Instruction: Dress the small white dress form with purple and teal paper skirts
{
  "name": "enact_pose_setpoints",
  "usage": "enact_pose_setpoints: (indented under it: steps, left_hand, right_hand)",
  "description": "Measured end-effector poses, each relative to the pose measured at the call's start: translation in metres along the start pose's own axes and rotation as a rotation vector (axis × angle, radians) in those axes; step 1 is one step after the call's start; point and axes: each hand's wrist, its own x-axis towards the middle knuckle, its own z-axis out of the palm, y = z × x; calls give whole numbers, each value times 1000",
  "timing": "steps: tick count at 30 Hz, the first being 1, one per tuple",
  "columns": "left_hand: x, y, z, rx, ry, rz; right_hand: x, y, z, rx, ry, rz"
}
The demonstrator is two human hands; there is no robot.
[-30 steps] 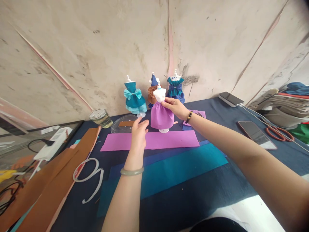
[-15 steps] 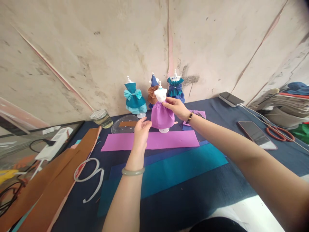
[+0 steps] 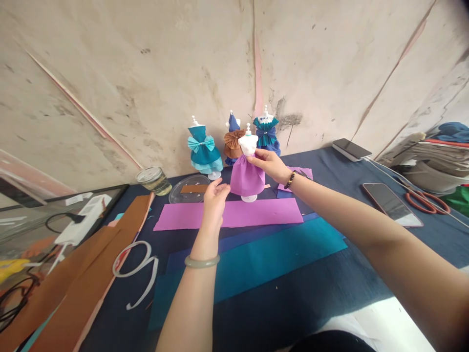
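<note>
On my remote feed, I have the small white torso-shaped dress form [image 3: 248, 143] upright on the far half of the counter [image 3: 289, 313], which is covered in dark blue cloth; its round white foot [image 3: 249, 198] shows just under the hem of the gathered purple fabric skirt [image 3: 247, 176]. My right hand [image 3: 274, 166] has its grip pinching the form at the waist, thumb in front; I judge that narrow spot is chosen because it steadies the figure and keeps the gathers in place while leaving the skirt's front uncovered. My left hand [image 3: 213, 203] has its grip spread, fingers loosely curved at the hem's left side, probably to guide the cloth; I can't tell whether a fingertip touches it. The flat purple fabric strip [image 3: 264, 211] lies lengthwise just in front, with the long teal fabric strip [image 3: 256, 269] nearer me, presumably for easy reach. Behind, the teal bow-fronted dress [image 3: 205, 159], the brown-and-blue ruffled dress [image 3: 234, 142] and the teal-and-blue pleated dress [image 3: 266, 134] stand by the stained pale wall [image 3: 146, 73], likely to leave the front free for handwork.
</note>
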Motion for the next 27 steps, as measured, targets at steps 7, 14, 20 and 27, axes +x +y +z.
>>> enact_pose_setpoints:
  steps: [7, 14, 20, 27]
  left_hand:
    - [-1, 2, 0, -10, 10, -2]
    - [0, 2, 1, -3, 21, -12]
    - [-2, 5, 0, -5, 14, -17]
    - [-4, 9, 1, -12, -3, -25]
  right_hand:
    - [-1, 0, 3, -16, 15, 17]
    - [1, -5, 7, -103, 27, 6]
    - [1, -6, 8, -151, 5, -12]
    - [0, -4, 7, -54, -18, -67]
